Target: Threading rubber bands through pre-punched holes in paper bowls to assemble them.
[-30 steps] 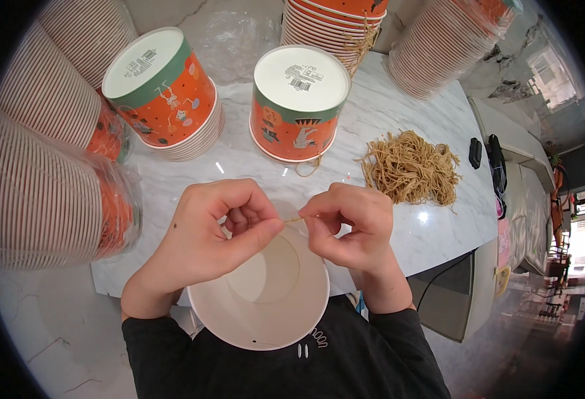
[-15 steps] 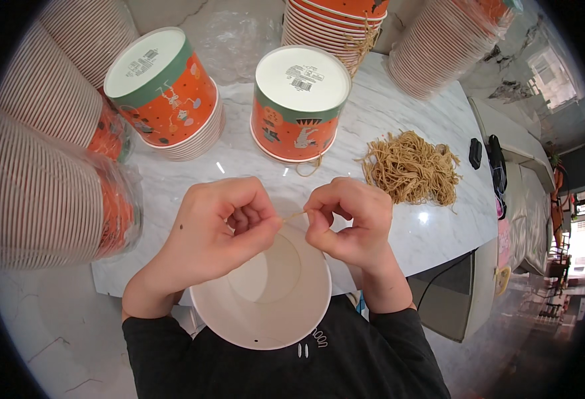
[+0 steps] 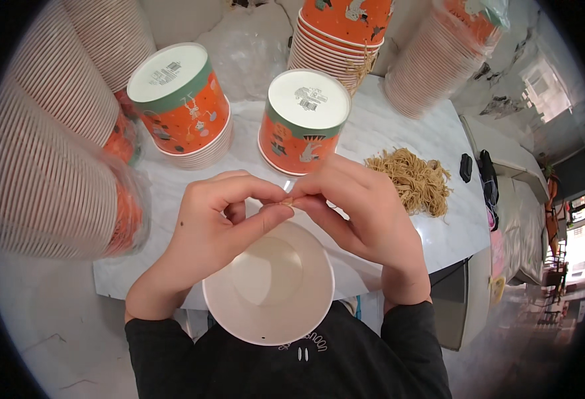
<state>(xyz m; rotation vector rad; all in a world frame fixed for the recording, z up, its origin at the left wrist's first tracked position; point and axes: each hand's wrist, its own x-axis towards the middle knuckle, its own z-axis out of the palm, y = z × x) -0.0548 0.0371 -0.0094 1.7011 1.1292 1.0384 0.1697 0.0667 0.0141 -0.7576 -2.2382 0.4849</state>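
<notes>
A short piece of tan string [image 3: 288, 203] is pinched between the fingertips of both hands. My left hand [image 3: 229, 216] holds it with thumb and forefinger, and my right hand [image 3: 352, 206] meets it from the other side, fingertips almost touching; most of the string is hidden. Just below them an open white paper bucket [image 3: 269, 286] leans against my shirt at the table's near edge, its mouth facing up and a small dark hole near its rim. Beyond my right hand lies a heap of tan strings [image 3: 413, 183].
An upside-down orange bucket [image 3: 304, 123] and an upturned bucket stack [image 3: 182, 100] stand ahead. Plastic-wrapped stacks [image 3: 49, 179] crowd the left. Behind are another stack [image 3: 339, 40] with strings hanging and a wrapped stack [image 3: 438, 60]. A small black object [image 3: 466, 167] lies near the right edge.
My hands have come together, my right hand moving in to the left hand's fingertips. The string stretched between them is now bunched at the fingers. The whole view has shifted slightly.
</notes>
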